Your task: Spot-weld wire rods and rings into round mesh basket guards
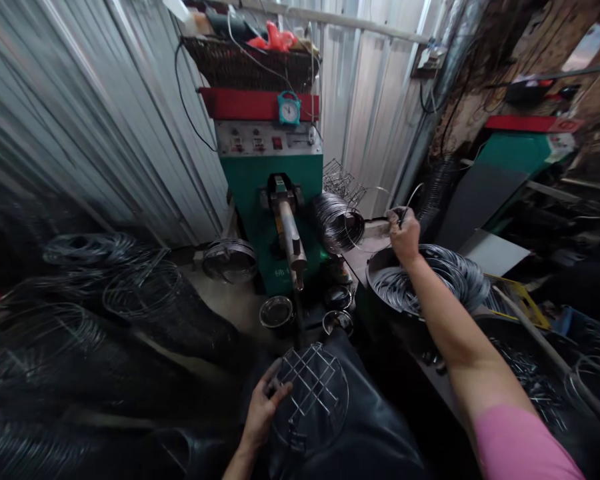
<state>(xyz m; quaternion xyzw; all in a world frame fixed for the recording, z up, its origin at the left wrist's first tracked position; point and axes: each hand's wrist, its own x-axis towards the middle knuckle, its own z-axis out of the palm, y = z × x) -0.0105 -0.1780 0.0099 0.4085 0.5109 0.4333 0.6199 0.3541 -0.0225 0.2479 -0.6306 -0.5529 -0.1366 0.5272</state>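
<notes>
Low in the middle, my left hand (pixel 267 400) is closed on the left edge of a round wire rack (pixel 314 380) with a crossed wire grid, held above a dark apron (pixel 375 407). My right hand (pixel 405 230) reaches far out to the right, its fingers pinched on a thin wire ring (pixel 371 251). Beside that hand a thick bundle of wire rings (pixel 337 223) hangs at the machine's right side. Under my right forearm is a round tub (pixel 373 270) filled with wire rings (pixel 455 273). The exact grip of the right fingers is blurred.
A green machine (pixel 245 193) with a red top and a protruding metal arm (pixel 291 233) stands ahead, a teal clock (pixel 289 109) on its front. Wire bundles (pixel 85 250) lie left. Round metal dishes (pixel 276 312) sit below the arm. Another green machine (pixel 505 160) stands right.
</notes>
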